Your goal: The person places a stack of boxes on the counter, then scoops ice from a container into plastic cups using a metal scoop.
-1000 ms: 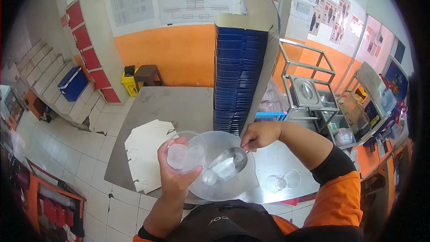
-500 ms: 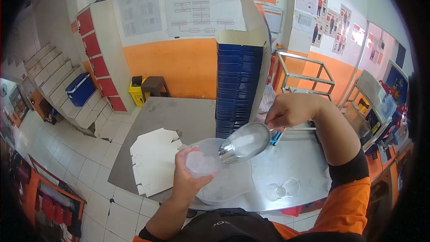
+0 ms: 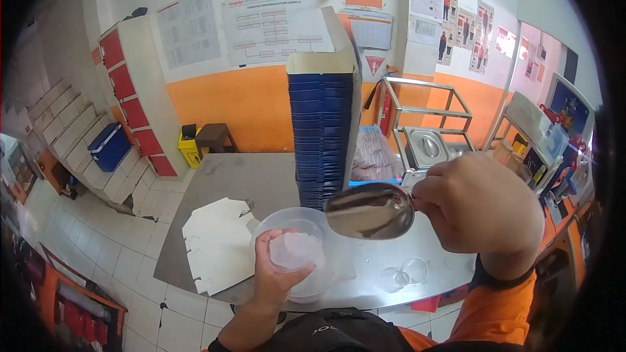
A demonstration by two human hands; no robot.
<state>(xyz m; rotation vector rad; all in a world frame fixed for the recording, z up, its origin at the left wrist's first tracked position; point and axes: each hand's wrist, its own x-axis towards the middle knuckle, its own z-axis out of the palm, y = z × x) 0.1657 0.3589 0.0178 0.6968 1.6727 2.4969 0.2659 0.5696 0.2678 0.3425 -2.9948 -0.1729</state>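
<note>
My left hand (image 3: 282, 274) is wrapped round a small clear cup (image 3: 295, 250) with whitish, ice-like contents. The cup is over a large translucent tub (image 3: 313, 218) at the table's front edge. Raised to the right, my right hand (image 3: 479, 205) grips the handle end of a metal scoop (image 3: 370, 212). The scoop is tilted beside the tub, its mouth toward the left, and no ice shows in it. Flat white cardboard (image 3: 218, 244) lies left of the tub.
A tall stack of folded blue boxes (image 3: 319, 133) stands behind the tub on the metal table (image 3: 244, 169). Two clear cups (image 3: 414, 271) lie at the right. A metal rack (image 3: 427, 112) with a lidded pan (image 3: 427, 146) is farther back.
The scoop was low in the tub, then rose to the cup holding ice; now it is higher, farther right and without visible ice. The view has shifted.
</note>
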